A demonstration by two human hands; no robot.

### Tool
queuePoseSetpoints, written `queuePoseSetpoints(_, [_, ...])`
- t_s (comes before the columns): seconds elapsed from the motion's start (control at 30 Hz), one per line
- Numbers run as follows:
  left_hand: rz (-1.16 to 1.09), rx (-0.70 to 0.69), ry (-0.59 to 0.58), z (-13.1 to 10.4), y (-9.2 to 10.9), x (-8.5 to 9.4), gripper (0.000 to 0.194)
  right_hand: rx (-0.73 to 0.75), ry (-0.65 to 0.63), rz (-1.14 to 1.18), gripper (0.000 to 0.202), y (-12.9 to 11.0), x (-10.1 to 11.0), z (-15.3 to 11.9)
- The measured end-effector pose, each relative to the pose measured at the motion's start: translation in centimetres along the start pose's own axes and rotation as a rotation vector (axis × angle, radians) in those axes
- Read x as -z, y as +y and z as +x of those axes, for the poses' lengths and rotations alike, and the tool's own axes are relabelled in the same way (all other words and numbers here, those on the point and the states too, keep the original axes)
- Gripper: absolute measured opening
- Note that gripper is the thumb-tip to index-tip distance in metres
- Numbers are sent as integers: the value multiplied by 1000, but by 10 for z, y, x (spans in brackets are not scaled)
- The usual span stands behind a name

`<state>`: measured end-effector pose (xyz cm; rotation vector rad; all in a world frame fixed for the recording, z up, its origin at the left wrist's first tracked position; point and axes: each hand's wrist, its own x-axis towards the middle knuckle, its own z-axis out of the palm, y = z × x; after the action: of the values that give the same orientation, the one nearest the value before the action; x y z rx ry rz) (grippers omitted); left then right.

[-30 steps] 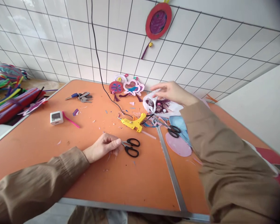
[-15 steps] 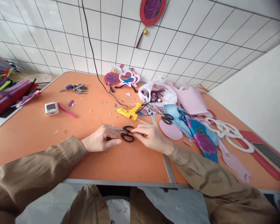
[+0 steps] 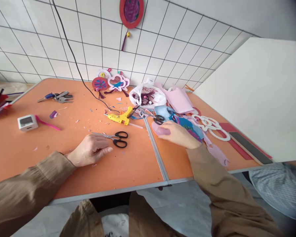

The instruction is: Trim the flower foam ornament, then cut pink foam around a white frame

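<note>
My left hand rests on the orange table with its fingers curled and thumb stretched out; what lies under the fingers is hidden. Just behind it lies a pair of black-handled scissors, blades slightly apart and their tips partly covered by the hand. On the right, my right hand has its fingers closed at a flat pink oval piece, covering that piece's right side. A second pair of scissors lies just beyond those fingers. The yellow glue gun lies between the hands, farther back.
A white plastic bag with dark tassels, pink sheet material, blue fabric and white ring shapes crowd the right. Keys and a white box lie left. Finished-looking ornaments lean by the wall; a cable hangs down.
My right hand has left the scissors' handles and moved right to the pink oval piece. The scissors lie on the table by my left hand. The view has turned right.
</note>
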<state>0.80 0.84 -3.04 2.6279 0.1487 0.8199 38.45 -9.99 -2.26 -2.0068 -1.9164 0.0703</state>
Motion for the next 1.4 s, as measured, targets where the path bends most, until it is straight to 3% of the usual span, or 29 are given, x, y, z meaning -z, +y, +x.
queuePoseSetpoints(0.13, [-32, 18, 3, 1, 1, -2, 48, -20, 84, 158, 5, -14, -12, -21])
queuePoseSetpoints(0.37, [-54, 50, 52, 2, 2, -3, 53, -141, 198, 473, 18, -37, 4, -13])
queuePoseSetpoints(0.53, [-272, 410, 131, 0, 3, -7, 42, -175, 76, 864, 27, -72, 9, 9])
queuePoseSetpoints(0.67, [-712, 602, 201, 4, 12, -4, 73, -192, -120, 1176, 33, -115, -14, 23])
queuePoseSetpoints(0.73, [-839, 658, 207, 7, 16, -3, 77, -152, -115, 1193, 34, -132, -28, 28])
queuePoseSetpoints(0.83, [-807, 811, 235, 10, 17, -5, 51, -107, -51, 1185, 34, -146, -44, 33])
queuePoseSetpoints(0.9, [-757, 867, 256, 10, 15, -7, 45, -52, -53, 1182, 35, -148, -49, 35])
queuePoseSetpoints(1.0, [-678, 862, 253, 9, 10, -8, 44, 52, -67, 1119, 37, -145, -51, 33])
queuePoseSetpoints(1.2, [-445, 846, 281, 10, 7, -4, 44, 101, 93, 952, 30, -143, -61, 23])
queuePoseSetpoints(1.4, [-402, 837, 288, 8, 1, 2, 46, 201, 139, 764, 26, -142, -67, 18])
